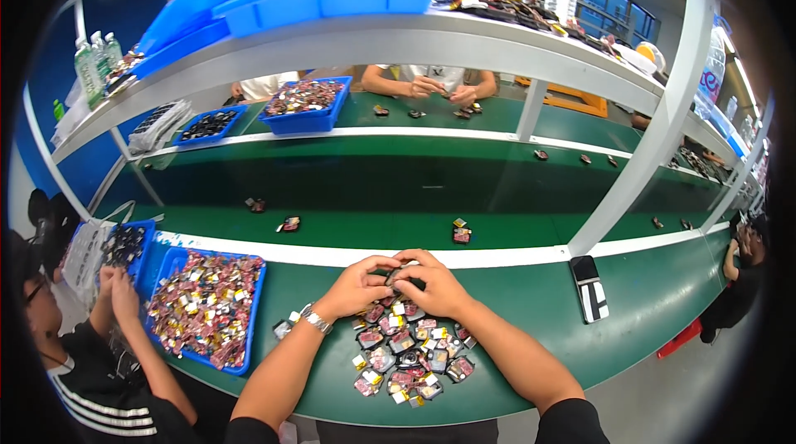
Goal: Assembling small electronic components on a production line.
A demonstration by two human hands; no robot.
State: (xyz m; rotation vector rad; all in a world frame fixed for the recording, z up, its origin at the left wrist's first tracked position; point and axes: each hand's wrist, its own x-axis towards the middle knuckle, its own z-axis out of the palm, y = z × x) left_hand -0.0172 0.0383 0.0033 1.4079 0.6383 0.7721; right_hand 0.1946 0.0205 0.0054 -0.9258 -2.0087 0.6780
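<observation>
My left hand (pixel 362 285), with a metal watch on its wrist, and my right hand (pixel 435 285) meet over the green work table (pixel 514 303). Fingertips of both close around a small dark electronic module (pixel 391 276), mostly hidden by the fingers. Just below them, on the table, lies a pile of small electronic modules (pixel 406 343) with dark casings, reddish boards and yellow-and-white tabs. A few more pieces (pixel 283 328) sit beside my left forearm.
At left stands a blue bin (pixel 259 299) heaped with reddish boards, near a co-worker's hands (pixel 122 291). A black-and-white phone-like object (pixel 589 288) lies right. Beyond the white rail, a green conveyor belt (pixel 356 220) carries scattered modules. A shelf (pixel 332 42) and post (pixel 638 145) stand ahead.
</observation>
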